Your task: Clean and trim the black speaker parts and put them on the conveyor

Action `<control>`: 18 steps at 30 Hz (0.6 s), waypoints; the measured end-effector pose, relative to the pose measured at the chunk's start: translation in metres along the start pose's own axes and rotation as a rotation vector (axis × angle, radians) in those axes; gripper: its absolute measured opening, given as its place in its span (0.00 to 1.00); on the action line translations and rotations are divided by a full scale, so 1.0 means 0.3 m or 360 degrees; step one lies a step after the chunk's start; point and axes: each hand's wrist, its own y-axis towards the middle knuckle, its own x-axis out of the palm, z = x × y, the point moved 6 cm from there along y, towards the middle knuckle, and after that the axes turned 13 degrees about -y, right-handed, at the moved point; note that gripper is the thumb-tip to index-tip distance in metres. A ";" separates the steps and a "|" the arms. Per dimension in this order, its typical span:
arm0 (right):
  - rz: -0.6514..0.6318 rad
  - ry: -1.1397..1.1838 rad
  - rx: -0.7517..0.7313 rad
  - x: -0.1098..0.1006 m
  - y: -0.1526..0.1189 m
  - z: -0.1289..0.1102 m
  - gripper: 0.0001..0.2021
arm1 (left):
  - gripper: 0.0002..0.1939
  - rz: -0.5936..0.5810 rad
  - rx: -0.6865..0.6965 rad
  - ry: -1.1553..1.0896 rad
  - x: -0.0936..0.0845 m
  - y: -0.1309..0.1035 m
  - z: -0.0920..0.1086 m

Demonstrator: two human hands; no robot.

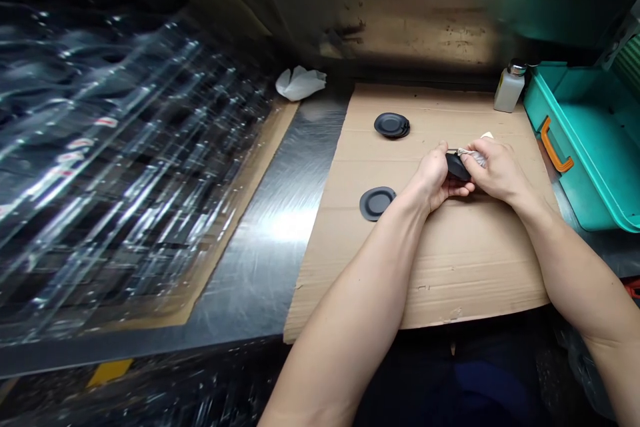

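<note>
My left hand (440,177) grips a thin black oval part (457,167) above the cardboard sheet, with its fingers curled under the part. Pinched in my right hand (495,167) is a white cloth (475,156), pressed against the black part's right side. Part of the cloth is hidden by the fingers. A small stack of similar black oval parts (391,125) lies further back on the cardboard. One more black oval part (376,203) rests flat beside my left forearm.
The cardboard sheet (470,267) covers a metal bench (260,240). Clear plastic trays (125,180) with dark contents, blurred, fill the left side. A crumpled white tissue (301,83) lies at the back. A white bottle (509,87) stands near a teal bin (585,180) with an orange handle.
</note>
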 end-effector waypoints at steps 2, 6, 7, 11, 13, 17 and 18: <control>-0.0056 -0.0103 -0.0008 0.011 -0.003 0.004 0.09 | 0.31 0.0022 0.0055 0.0061 0.009 -0.008 -0.005; -0.0186 -0.0276 -0.0031 0.016 -0.007 0.019 0.08 | 0.31 0.0066 0.0128 0.0229 0.023 -0.021 -0.018; -0.0211 -0.0270 -0.0062 0.012 -0.006 0.019 0.09 | 0.31 0.0072 0.0141 0.0248 0.024 -0.022 -0.020; -0.0077 -0.0109 -0.0083 -0.037 0.005 0.019 0.11 | 0.34 0.0069 0.0134 0.0163 0.016 -0.016 -0.013; 0.0004 -0.0042 -0.0038 -0.055 0.010 0.022 0.12 | 0.35 0.0060 0.0090 0.0105 0.014 -0.016 -0.007; -0.0072 0.0019 -0.0068 -0.028 0.007 0.020 0.11 | 0.35 0.0038 0.0091 0.0140 0.021 -0.026 0.005; -0.0095 0.0010 -0.0074 -0.019 0.005 0.020 0.10 | 0.35 0.0037 0.0108 0.0168 0.024 -0.028 0.007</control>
